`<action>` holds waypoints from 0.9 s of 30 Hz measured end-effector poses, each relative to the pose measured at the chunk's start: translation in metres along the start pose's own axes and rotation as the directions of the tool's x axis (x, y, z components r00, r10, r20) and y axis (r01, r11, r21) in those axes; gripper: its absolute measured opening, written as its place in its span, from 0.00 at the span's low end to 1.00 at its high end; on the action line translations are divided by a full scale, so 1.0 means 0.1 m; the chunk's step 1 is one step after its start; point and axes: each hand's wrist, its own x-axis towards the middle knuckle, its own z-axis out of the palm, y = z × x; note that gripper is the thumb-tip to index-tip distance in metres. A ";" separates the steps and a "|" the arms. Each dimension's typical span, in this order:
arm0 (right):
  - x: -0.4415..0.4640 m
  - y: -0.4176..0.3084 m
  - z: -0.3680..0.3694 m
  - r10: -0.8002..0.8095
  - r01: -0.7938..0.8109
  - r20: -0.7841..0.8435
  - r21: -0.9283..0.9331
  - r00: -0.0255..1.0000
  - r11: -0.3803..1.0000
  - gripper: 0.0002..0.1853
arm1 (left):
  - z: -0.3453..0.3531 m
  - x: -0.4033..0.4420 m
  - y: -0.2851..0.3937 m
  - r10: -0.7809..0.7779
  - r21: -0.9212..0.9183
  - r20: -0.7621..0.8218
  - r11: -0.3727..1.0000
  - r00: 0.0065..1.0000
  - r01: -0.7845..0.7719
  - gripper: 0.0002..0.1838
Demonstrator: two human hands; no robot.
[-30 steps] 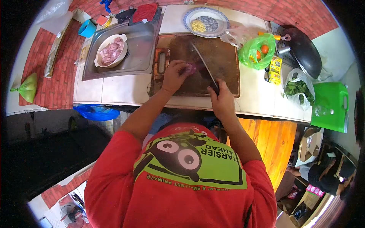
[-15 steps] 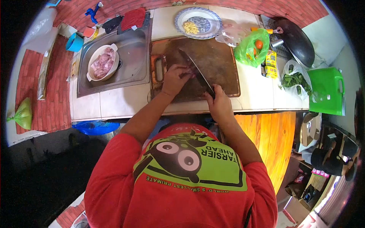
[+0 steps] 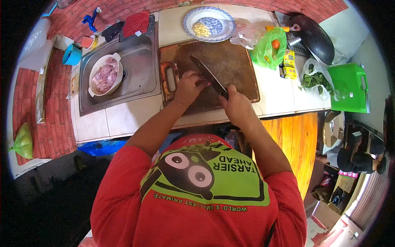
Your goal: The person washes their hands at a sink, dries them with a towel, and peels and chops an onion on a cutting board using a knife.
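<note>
From here I can see a crowded tiled counter (image 3: 127,119) running across the upper half of the frame. At the upper left is a metal sink (image 3: 142,78), and in it a white two-handled dish (image 3: 119,77) of raw meat pieces (image 3: 105,76). A blue faucet (image 3: 88,20) rises behind, near a red cloth (image 3: 135,24) on the sink's back edge. At top centre a blue-and-white plate (image 3: 224,35) carries chopped pale-yellow bits (image 3: 200,29). A clear plastic bag (image 3: 245,36) and a green bag (image 3: 267,55), a tomato (image 3: 275,44) showing in it, crowd the upper-right corner of the wooden cutting board (image 3: 234,61). Further right are a yellow box (image 3: 289,61), bagged leafy greens (image 3: 317,80), a dark wok (image 3: 314,37) and a green container (image 3: 349,90).

The board lies at upper centre, below the plate. The person's right hand (image 3: 238,107) comes in from the lower right, wrapped round the handle of a knife (image 3: 207,74), whose blade slants toward the upper left. The left hand (image 3: 189,87) reaches up from the lower left, fingers bent and pinched on a small purple piece (image 3: 208,81) beside the blade, mostly hidden.
</note>
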 end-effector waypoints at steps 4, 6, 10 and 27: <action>0.07 0.00 -0.01 -0.010 0.010 0.012 0.008 1.000 1.000 0.15 | -0.03 0.00 -0.02 0.008 0.041 0.027 0.999 1.000 -0.009 0.14; 0.10 0.04 0.05 -0.002 0.001 0.014 0.035 1.000 0.999 0.15 | -0.05 0.01 -0.01 0.008 0.066 0.042 0.998 0.999 -0.011 0.17; 0.12 0.08 0.13 0.020 -0.020 0.013 0.029 1.000 0.999 0.16 | -0.04 0.02 0.00 -0.005 0.007 0.049 1.000 0.999 0.005 0.14; 0.38 0.01 0.42 0.001 0.000 -0.006 0.058 1.000 0.998 0.17 | -0.02 0.03 0.00 -0.005 0.048 0.100 0.999 0.995 0.000 0.10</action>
